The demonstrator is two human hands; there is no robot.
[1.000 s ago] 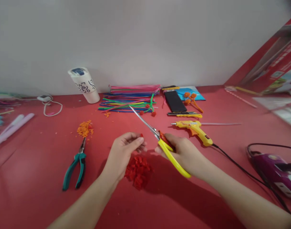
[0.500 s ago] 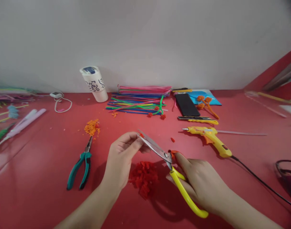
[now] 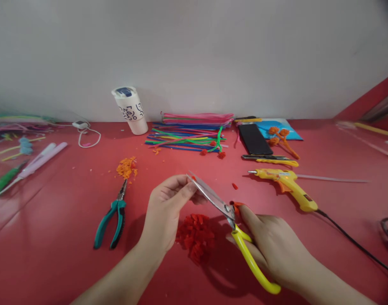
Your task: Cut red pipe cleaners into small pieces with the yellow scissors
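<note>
My left hand (image 3: pixel 170 203) pinches a small red fuzzy piece (image 3: pixel 193 178) between thumb and forefinger; most of it is hidden by the fingers and the blades. Yellow-handled scissors (image 3: pixel 213 197) are gripped in my right hand (image 3: pixel 272 241), their tips up at that red piece. The blades look nearly closed. Below and between both hands lies a pile of red fuzzy cut pieces (image 3: pixel 197 235) on the red table (image 3: pixel 168 279). One loose red piece (image 3: pixel 234 186) rests beyond the scissors.
Teal pliers (image 3: pixel 117 207) lie left, below orange scraps (image 3: pixel 126 167). A yellow glue gun (image 3: pixel 291 186) with its cord is at right. Along the back stand a white tumbler (image 3: pixel 132 112), colourful pipe cleaners (image 3: pixel 187 135), a black phone (image 3: pixel 255 140) and a yellow cutter (image 3: pixel 273 160).
The whole view has shifted slightly, so everything appears a little further right. Both hands keep nearly the same pose, with the scissors still at the red piece.
</note>
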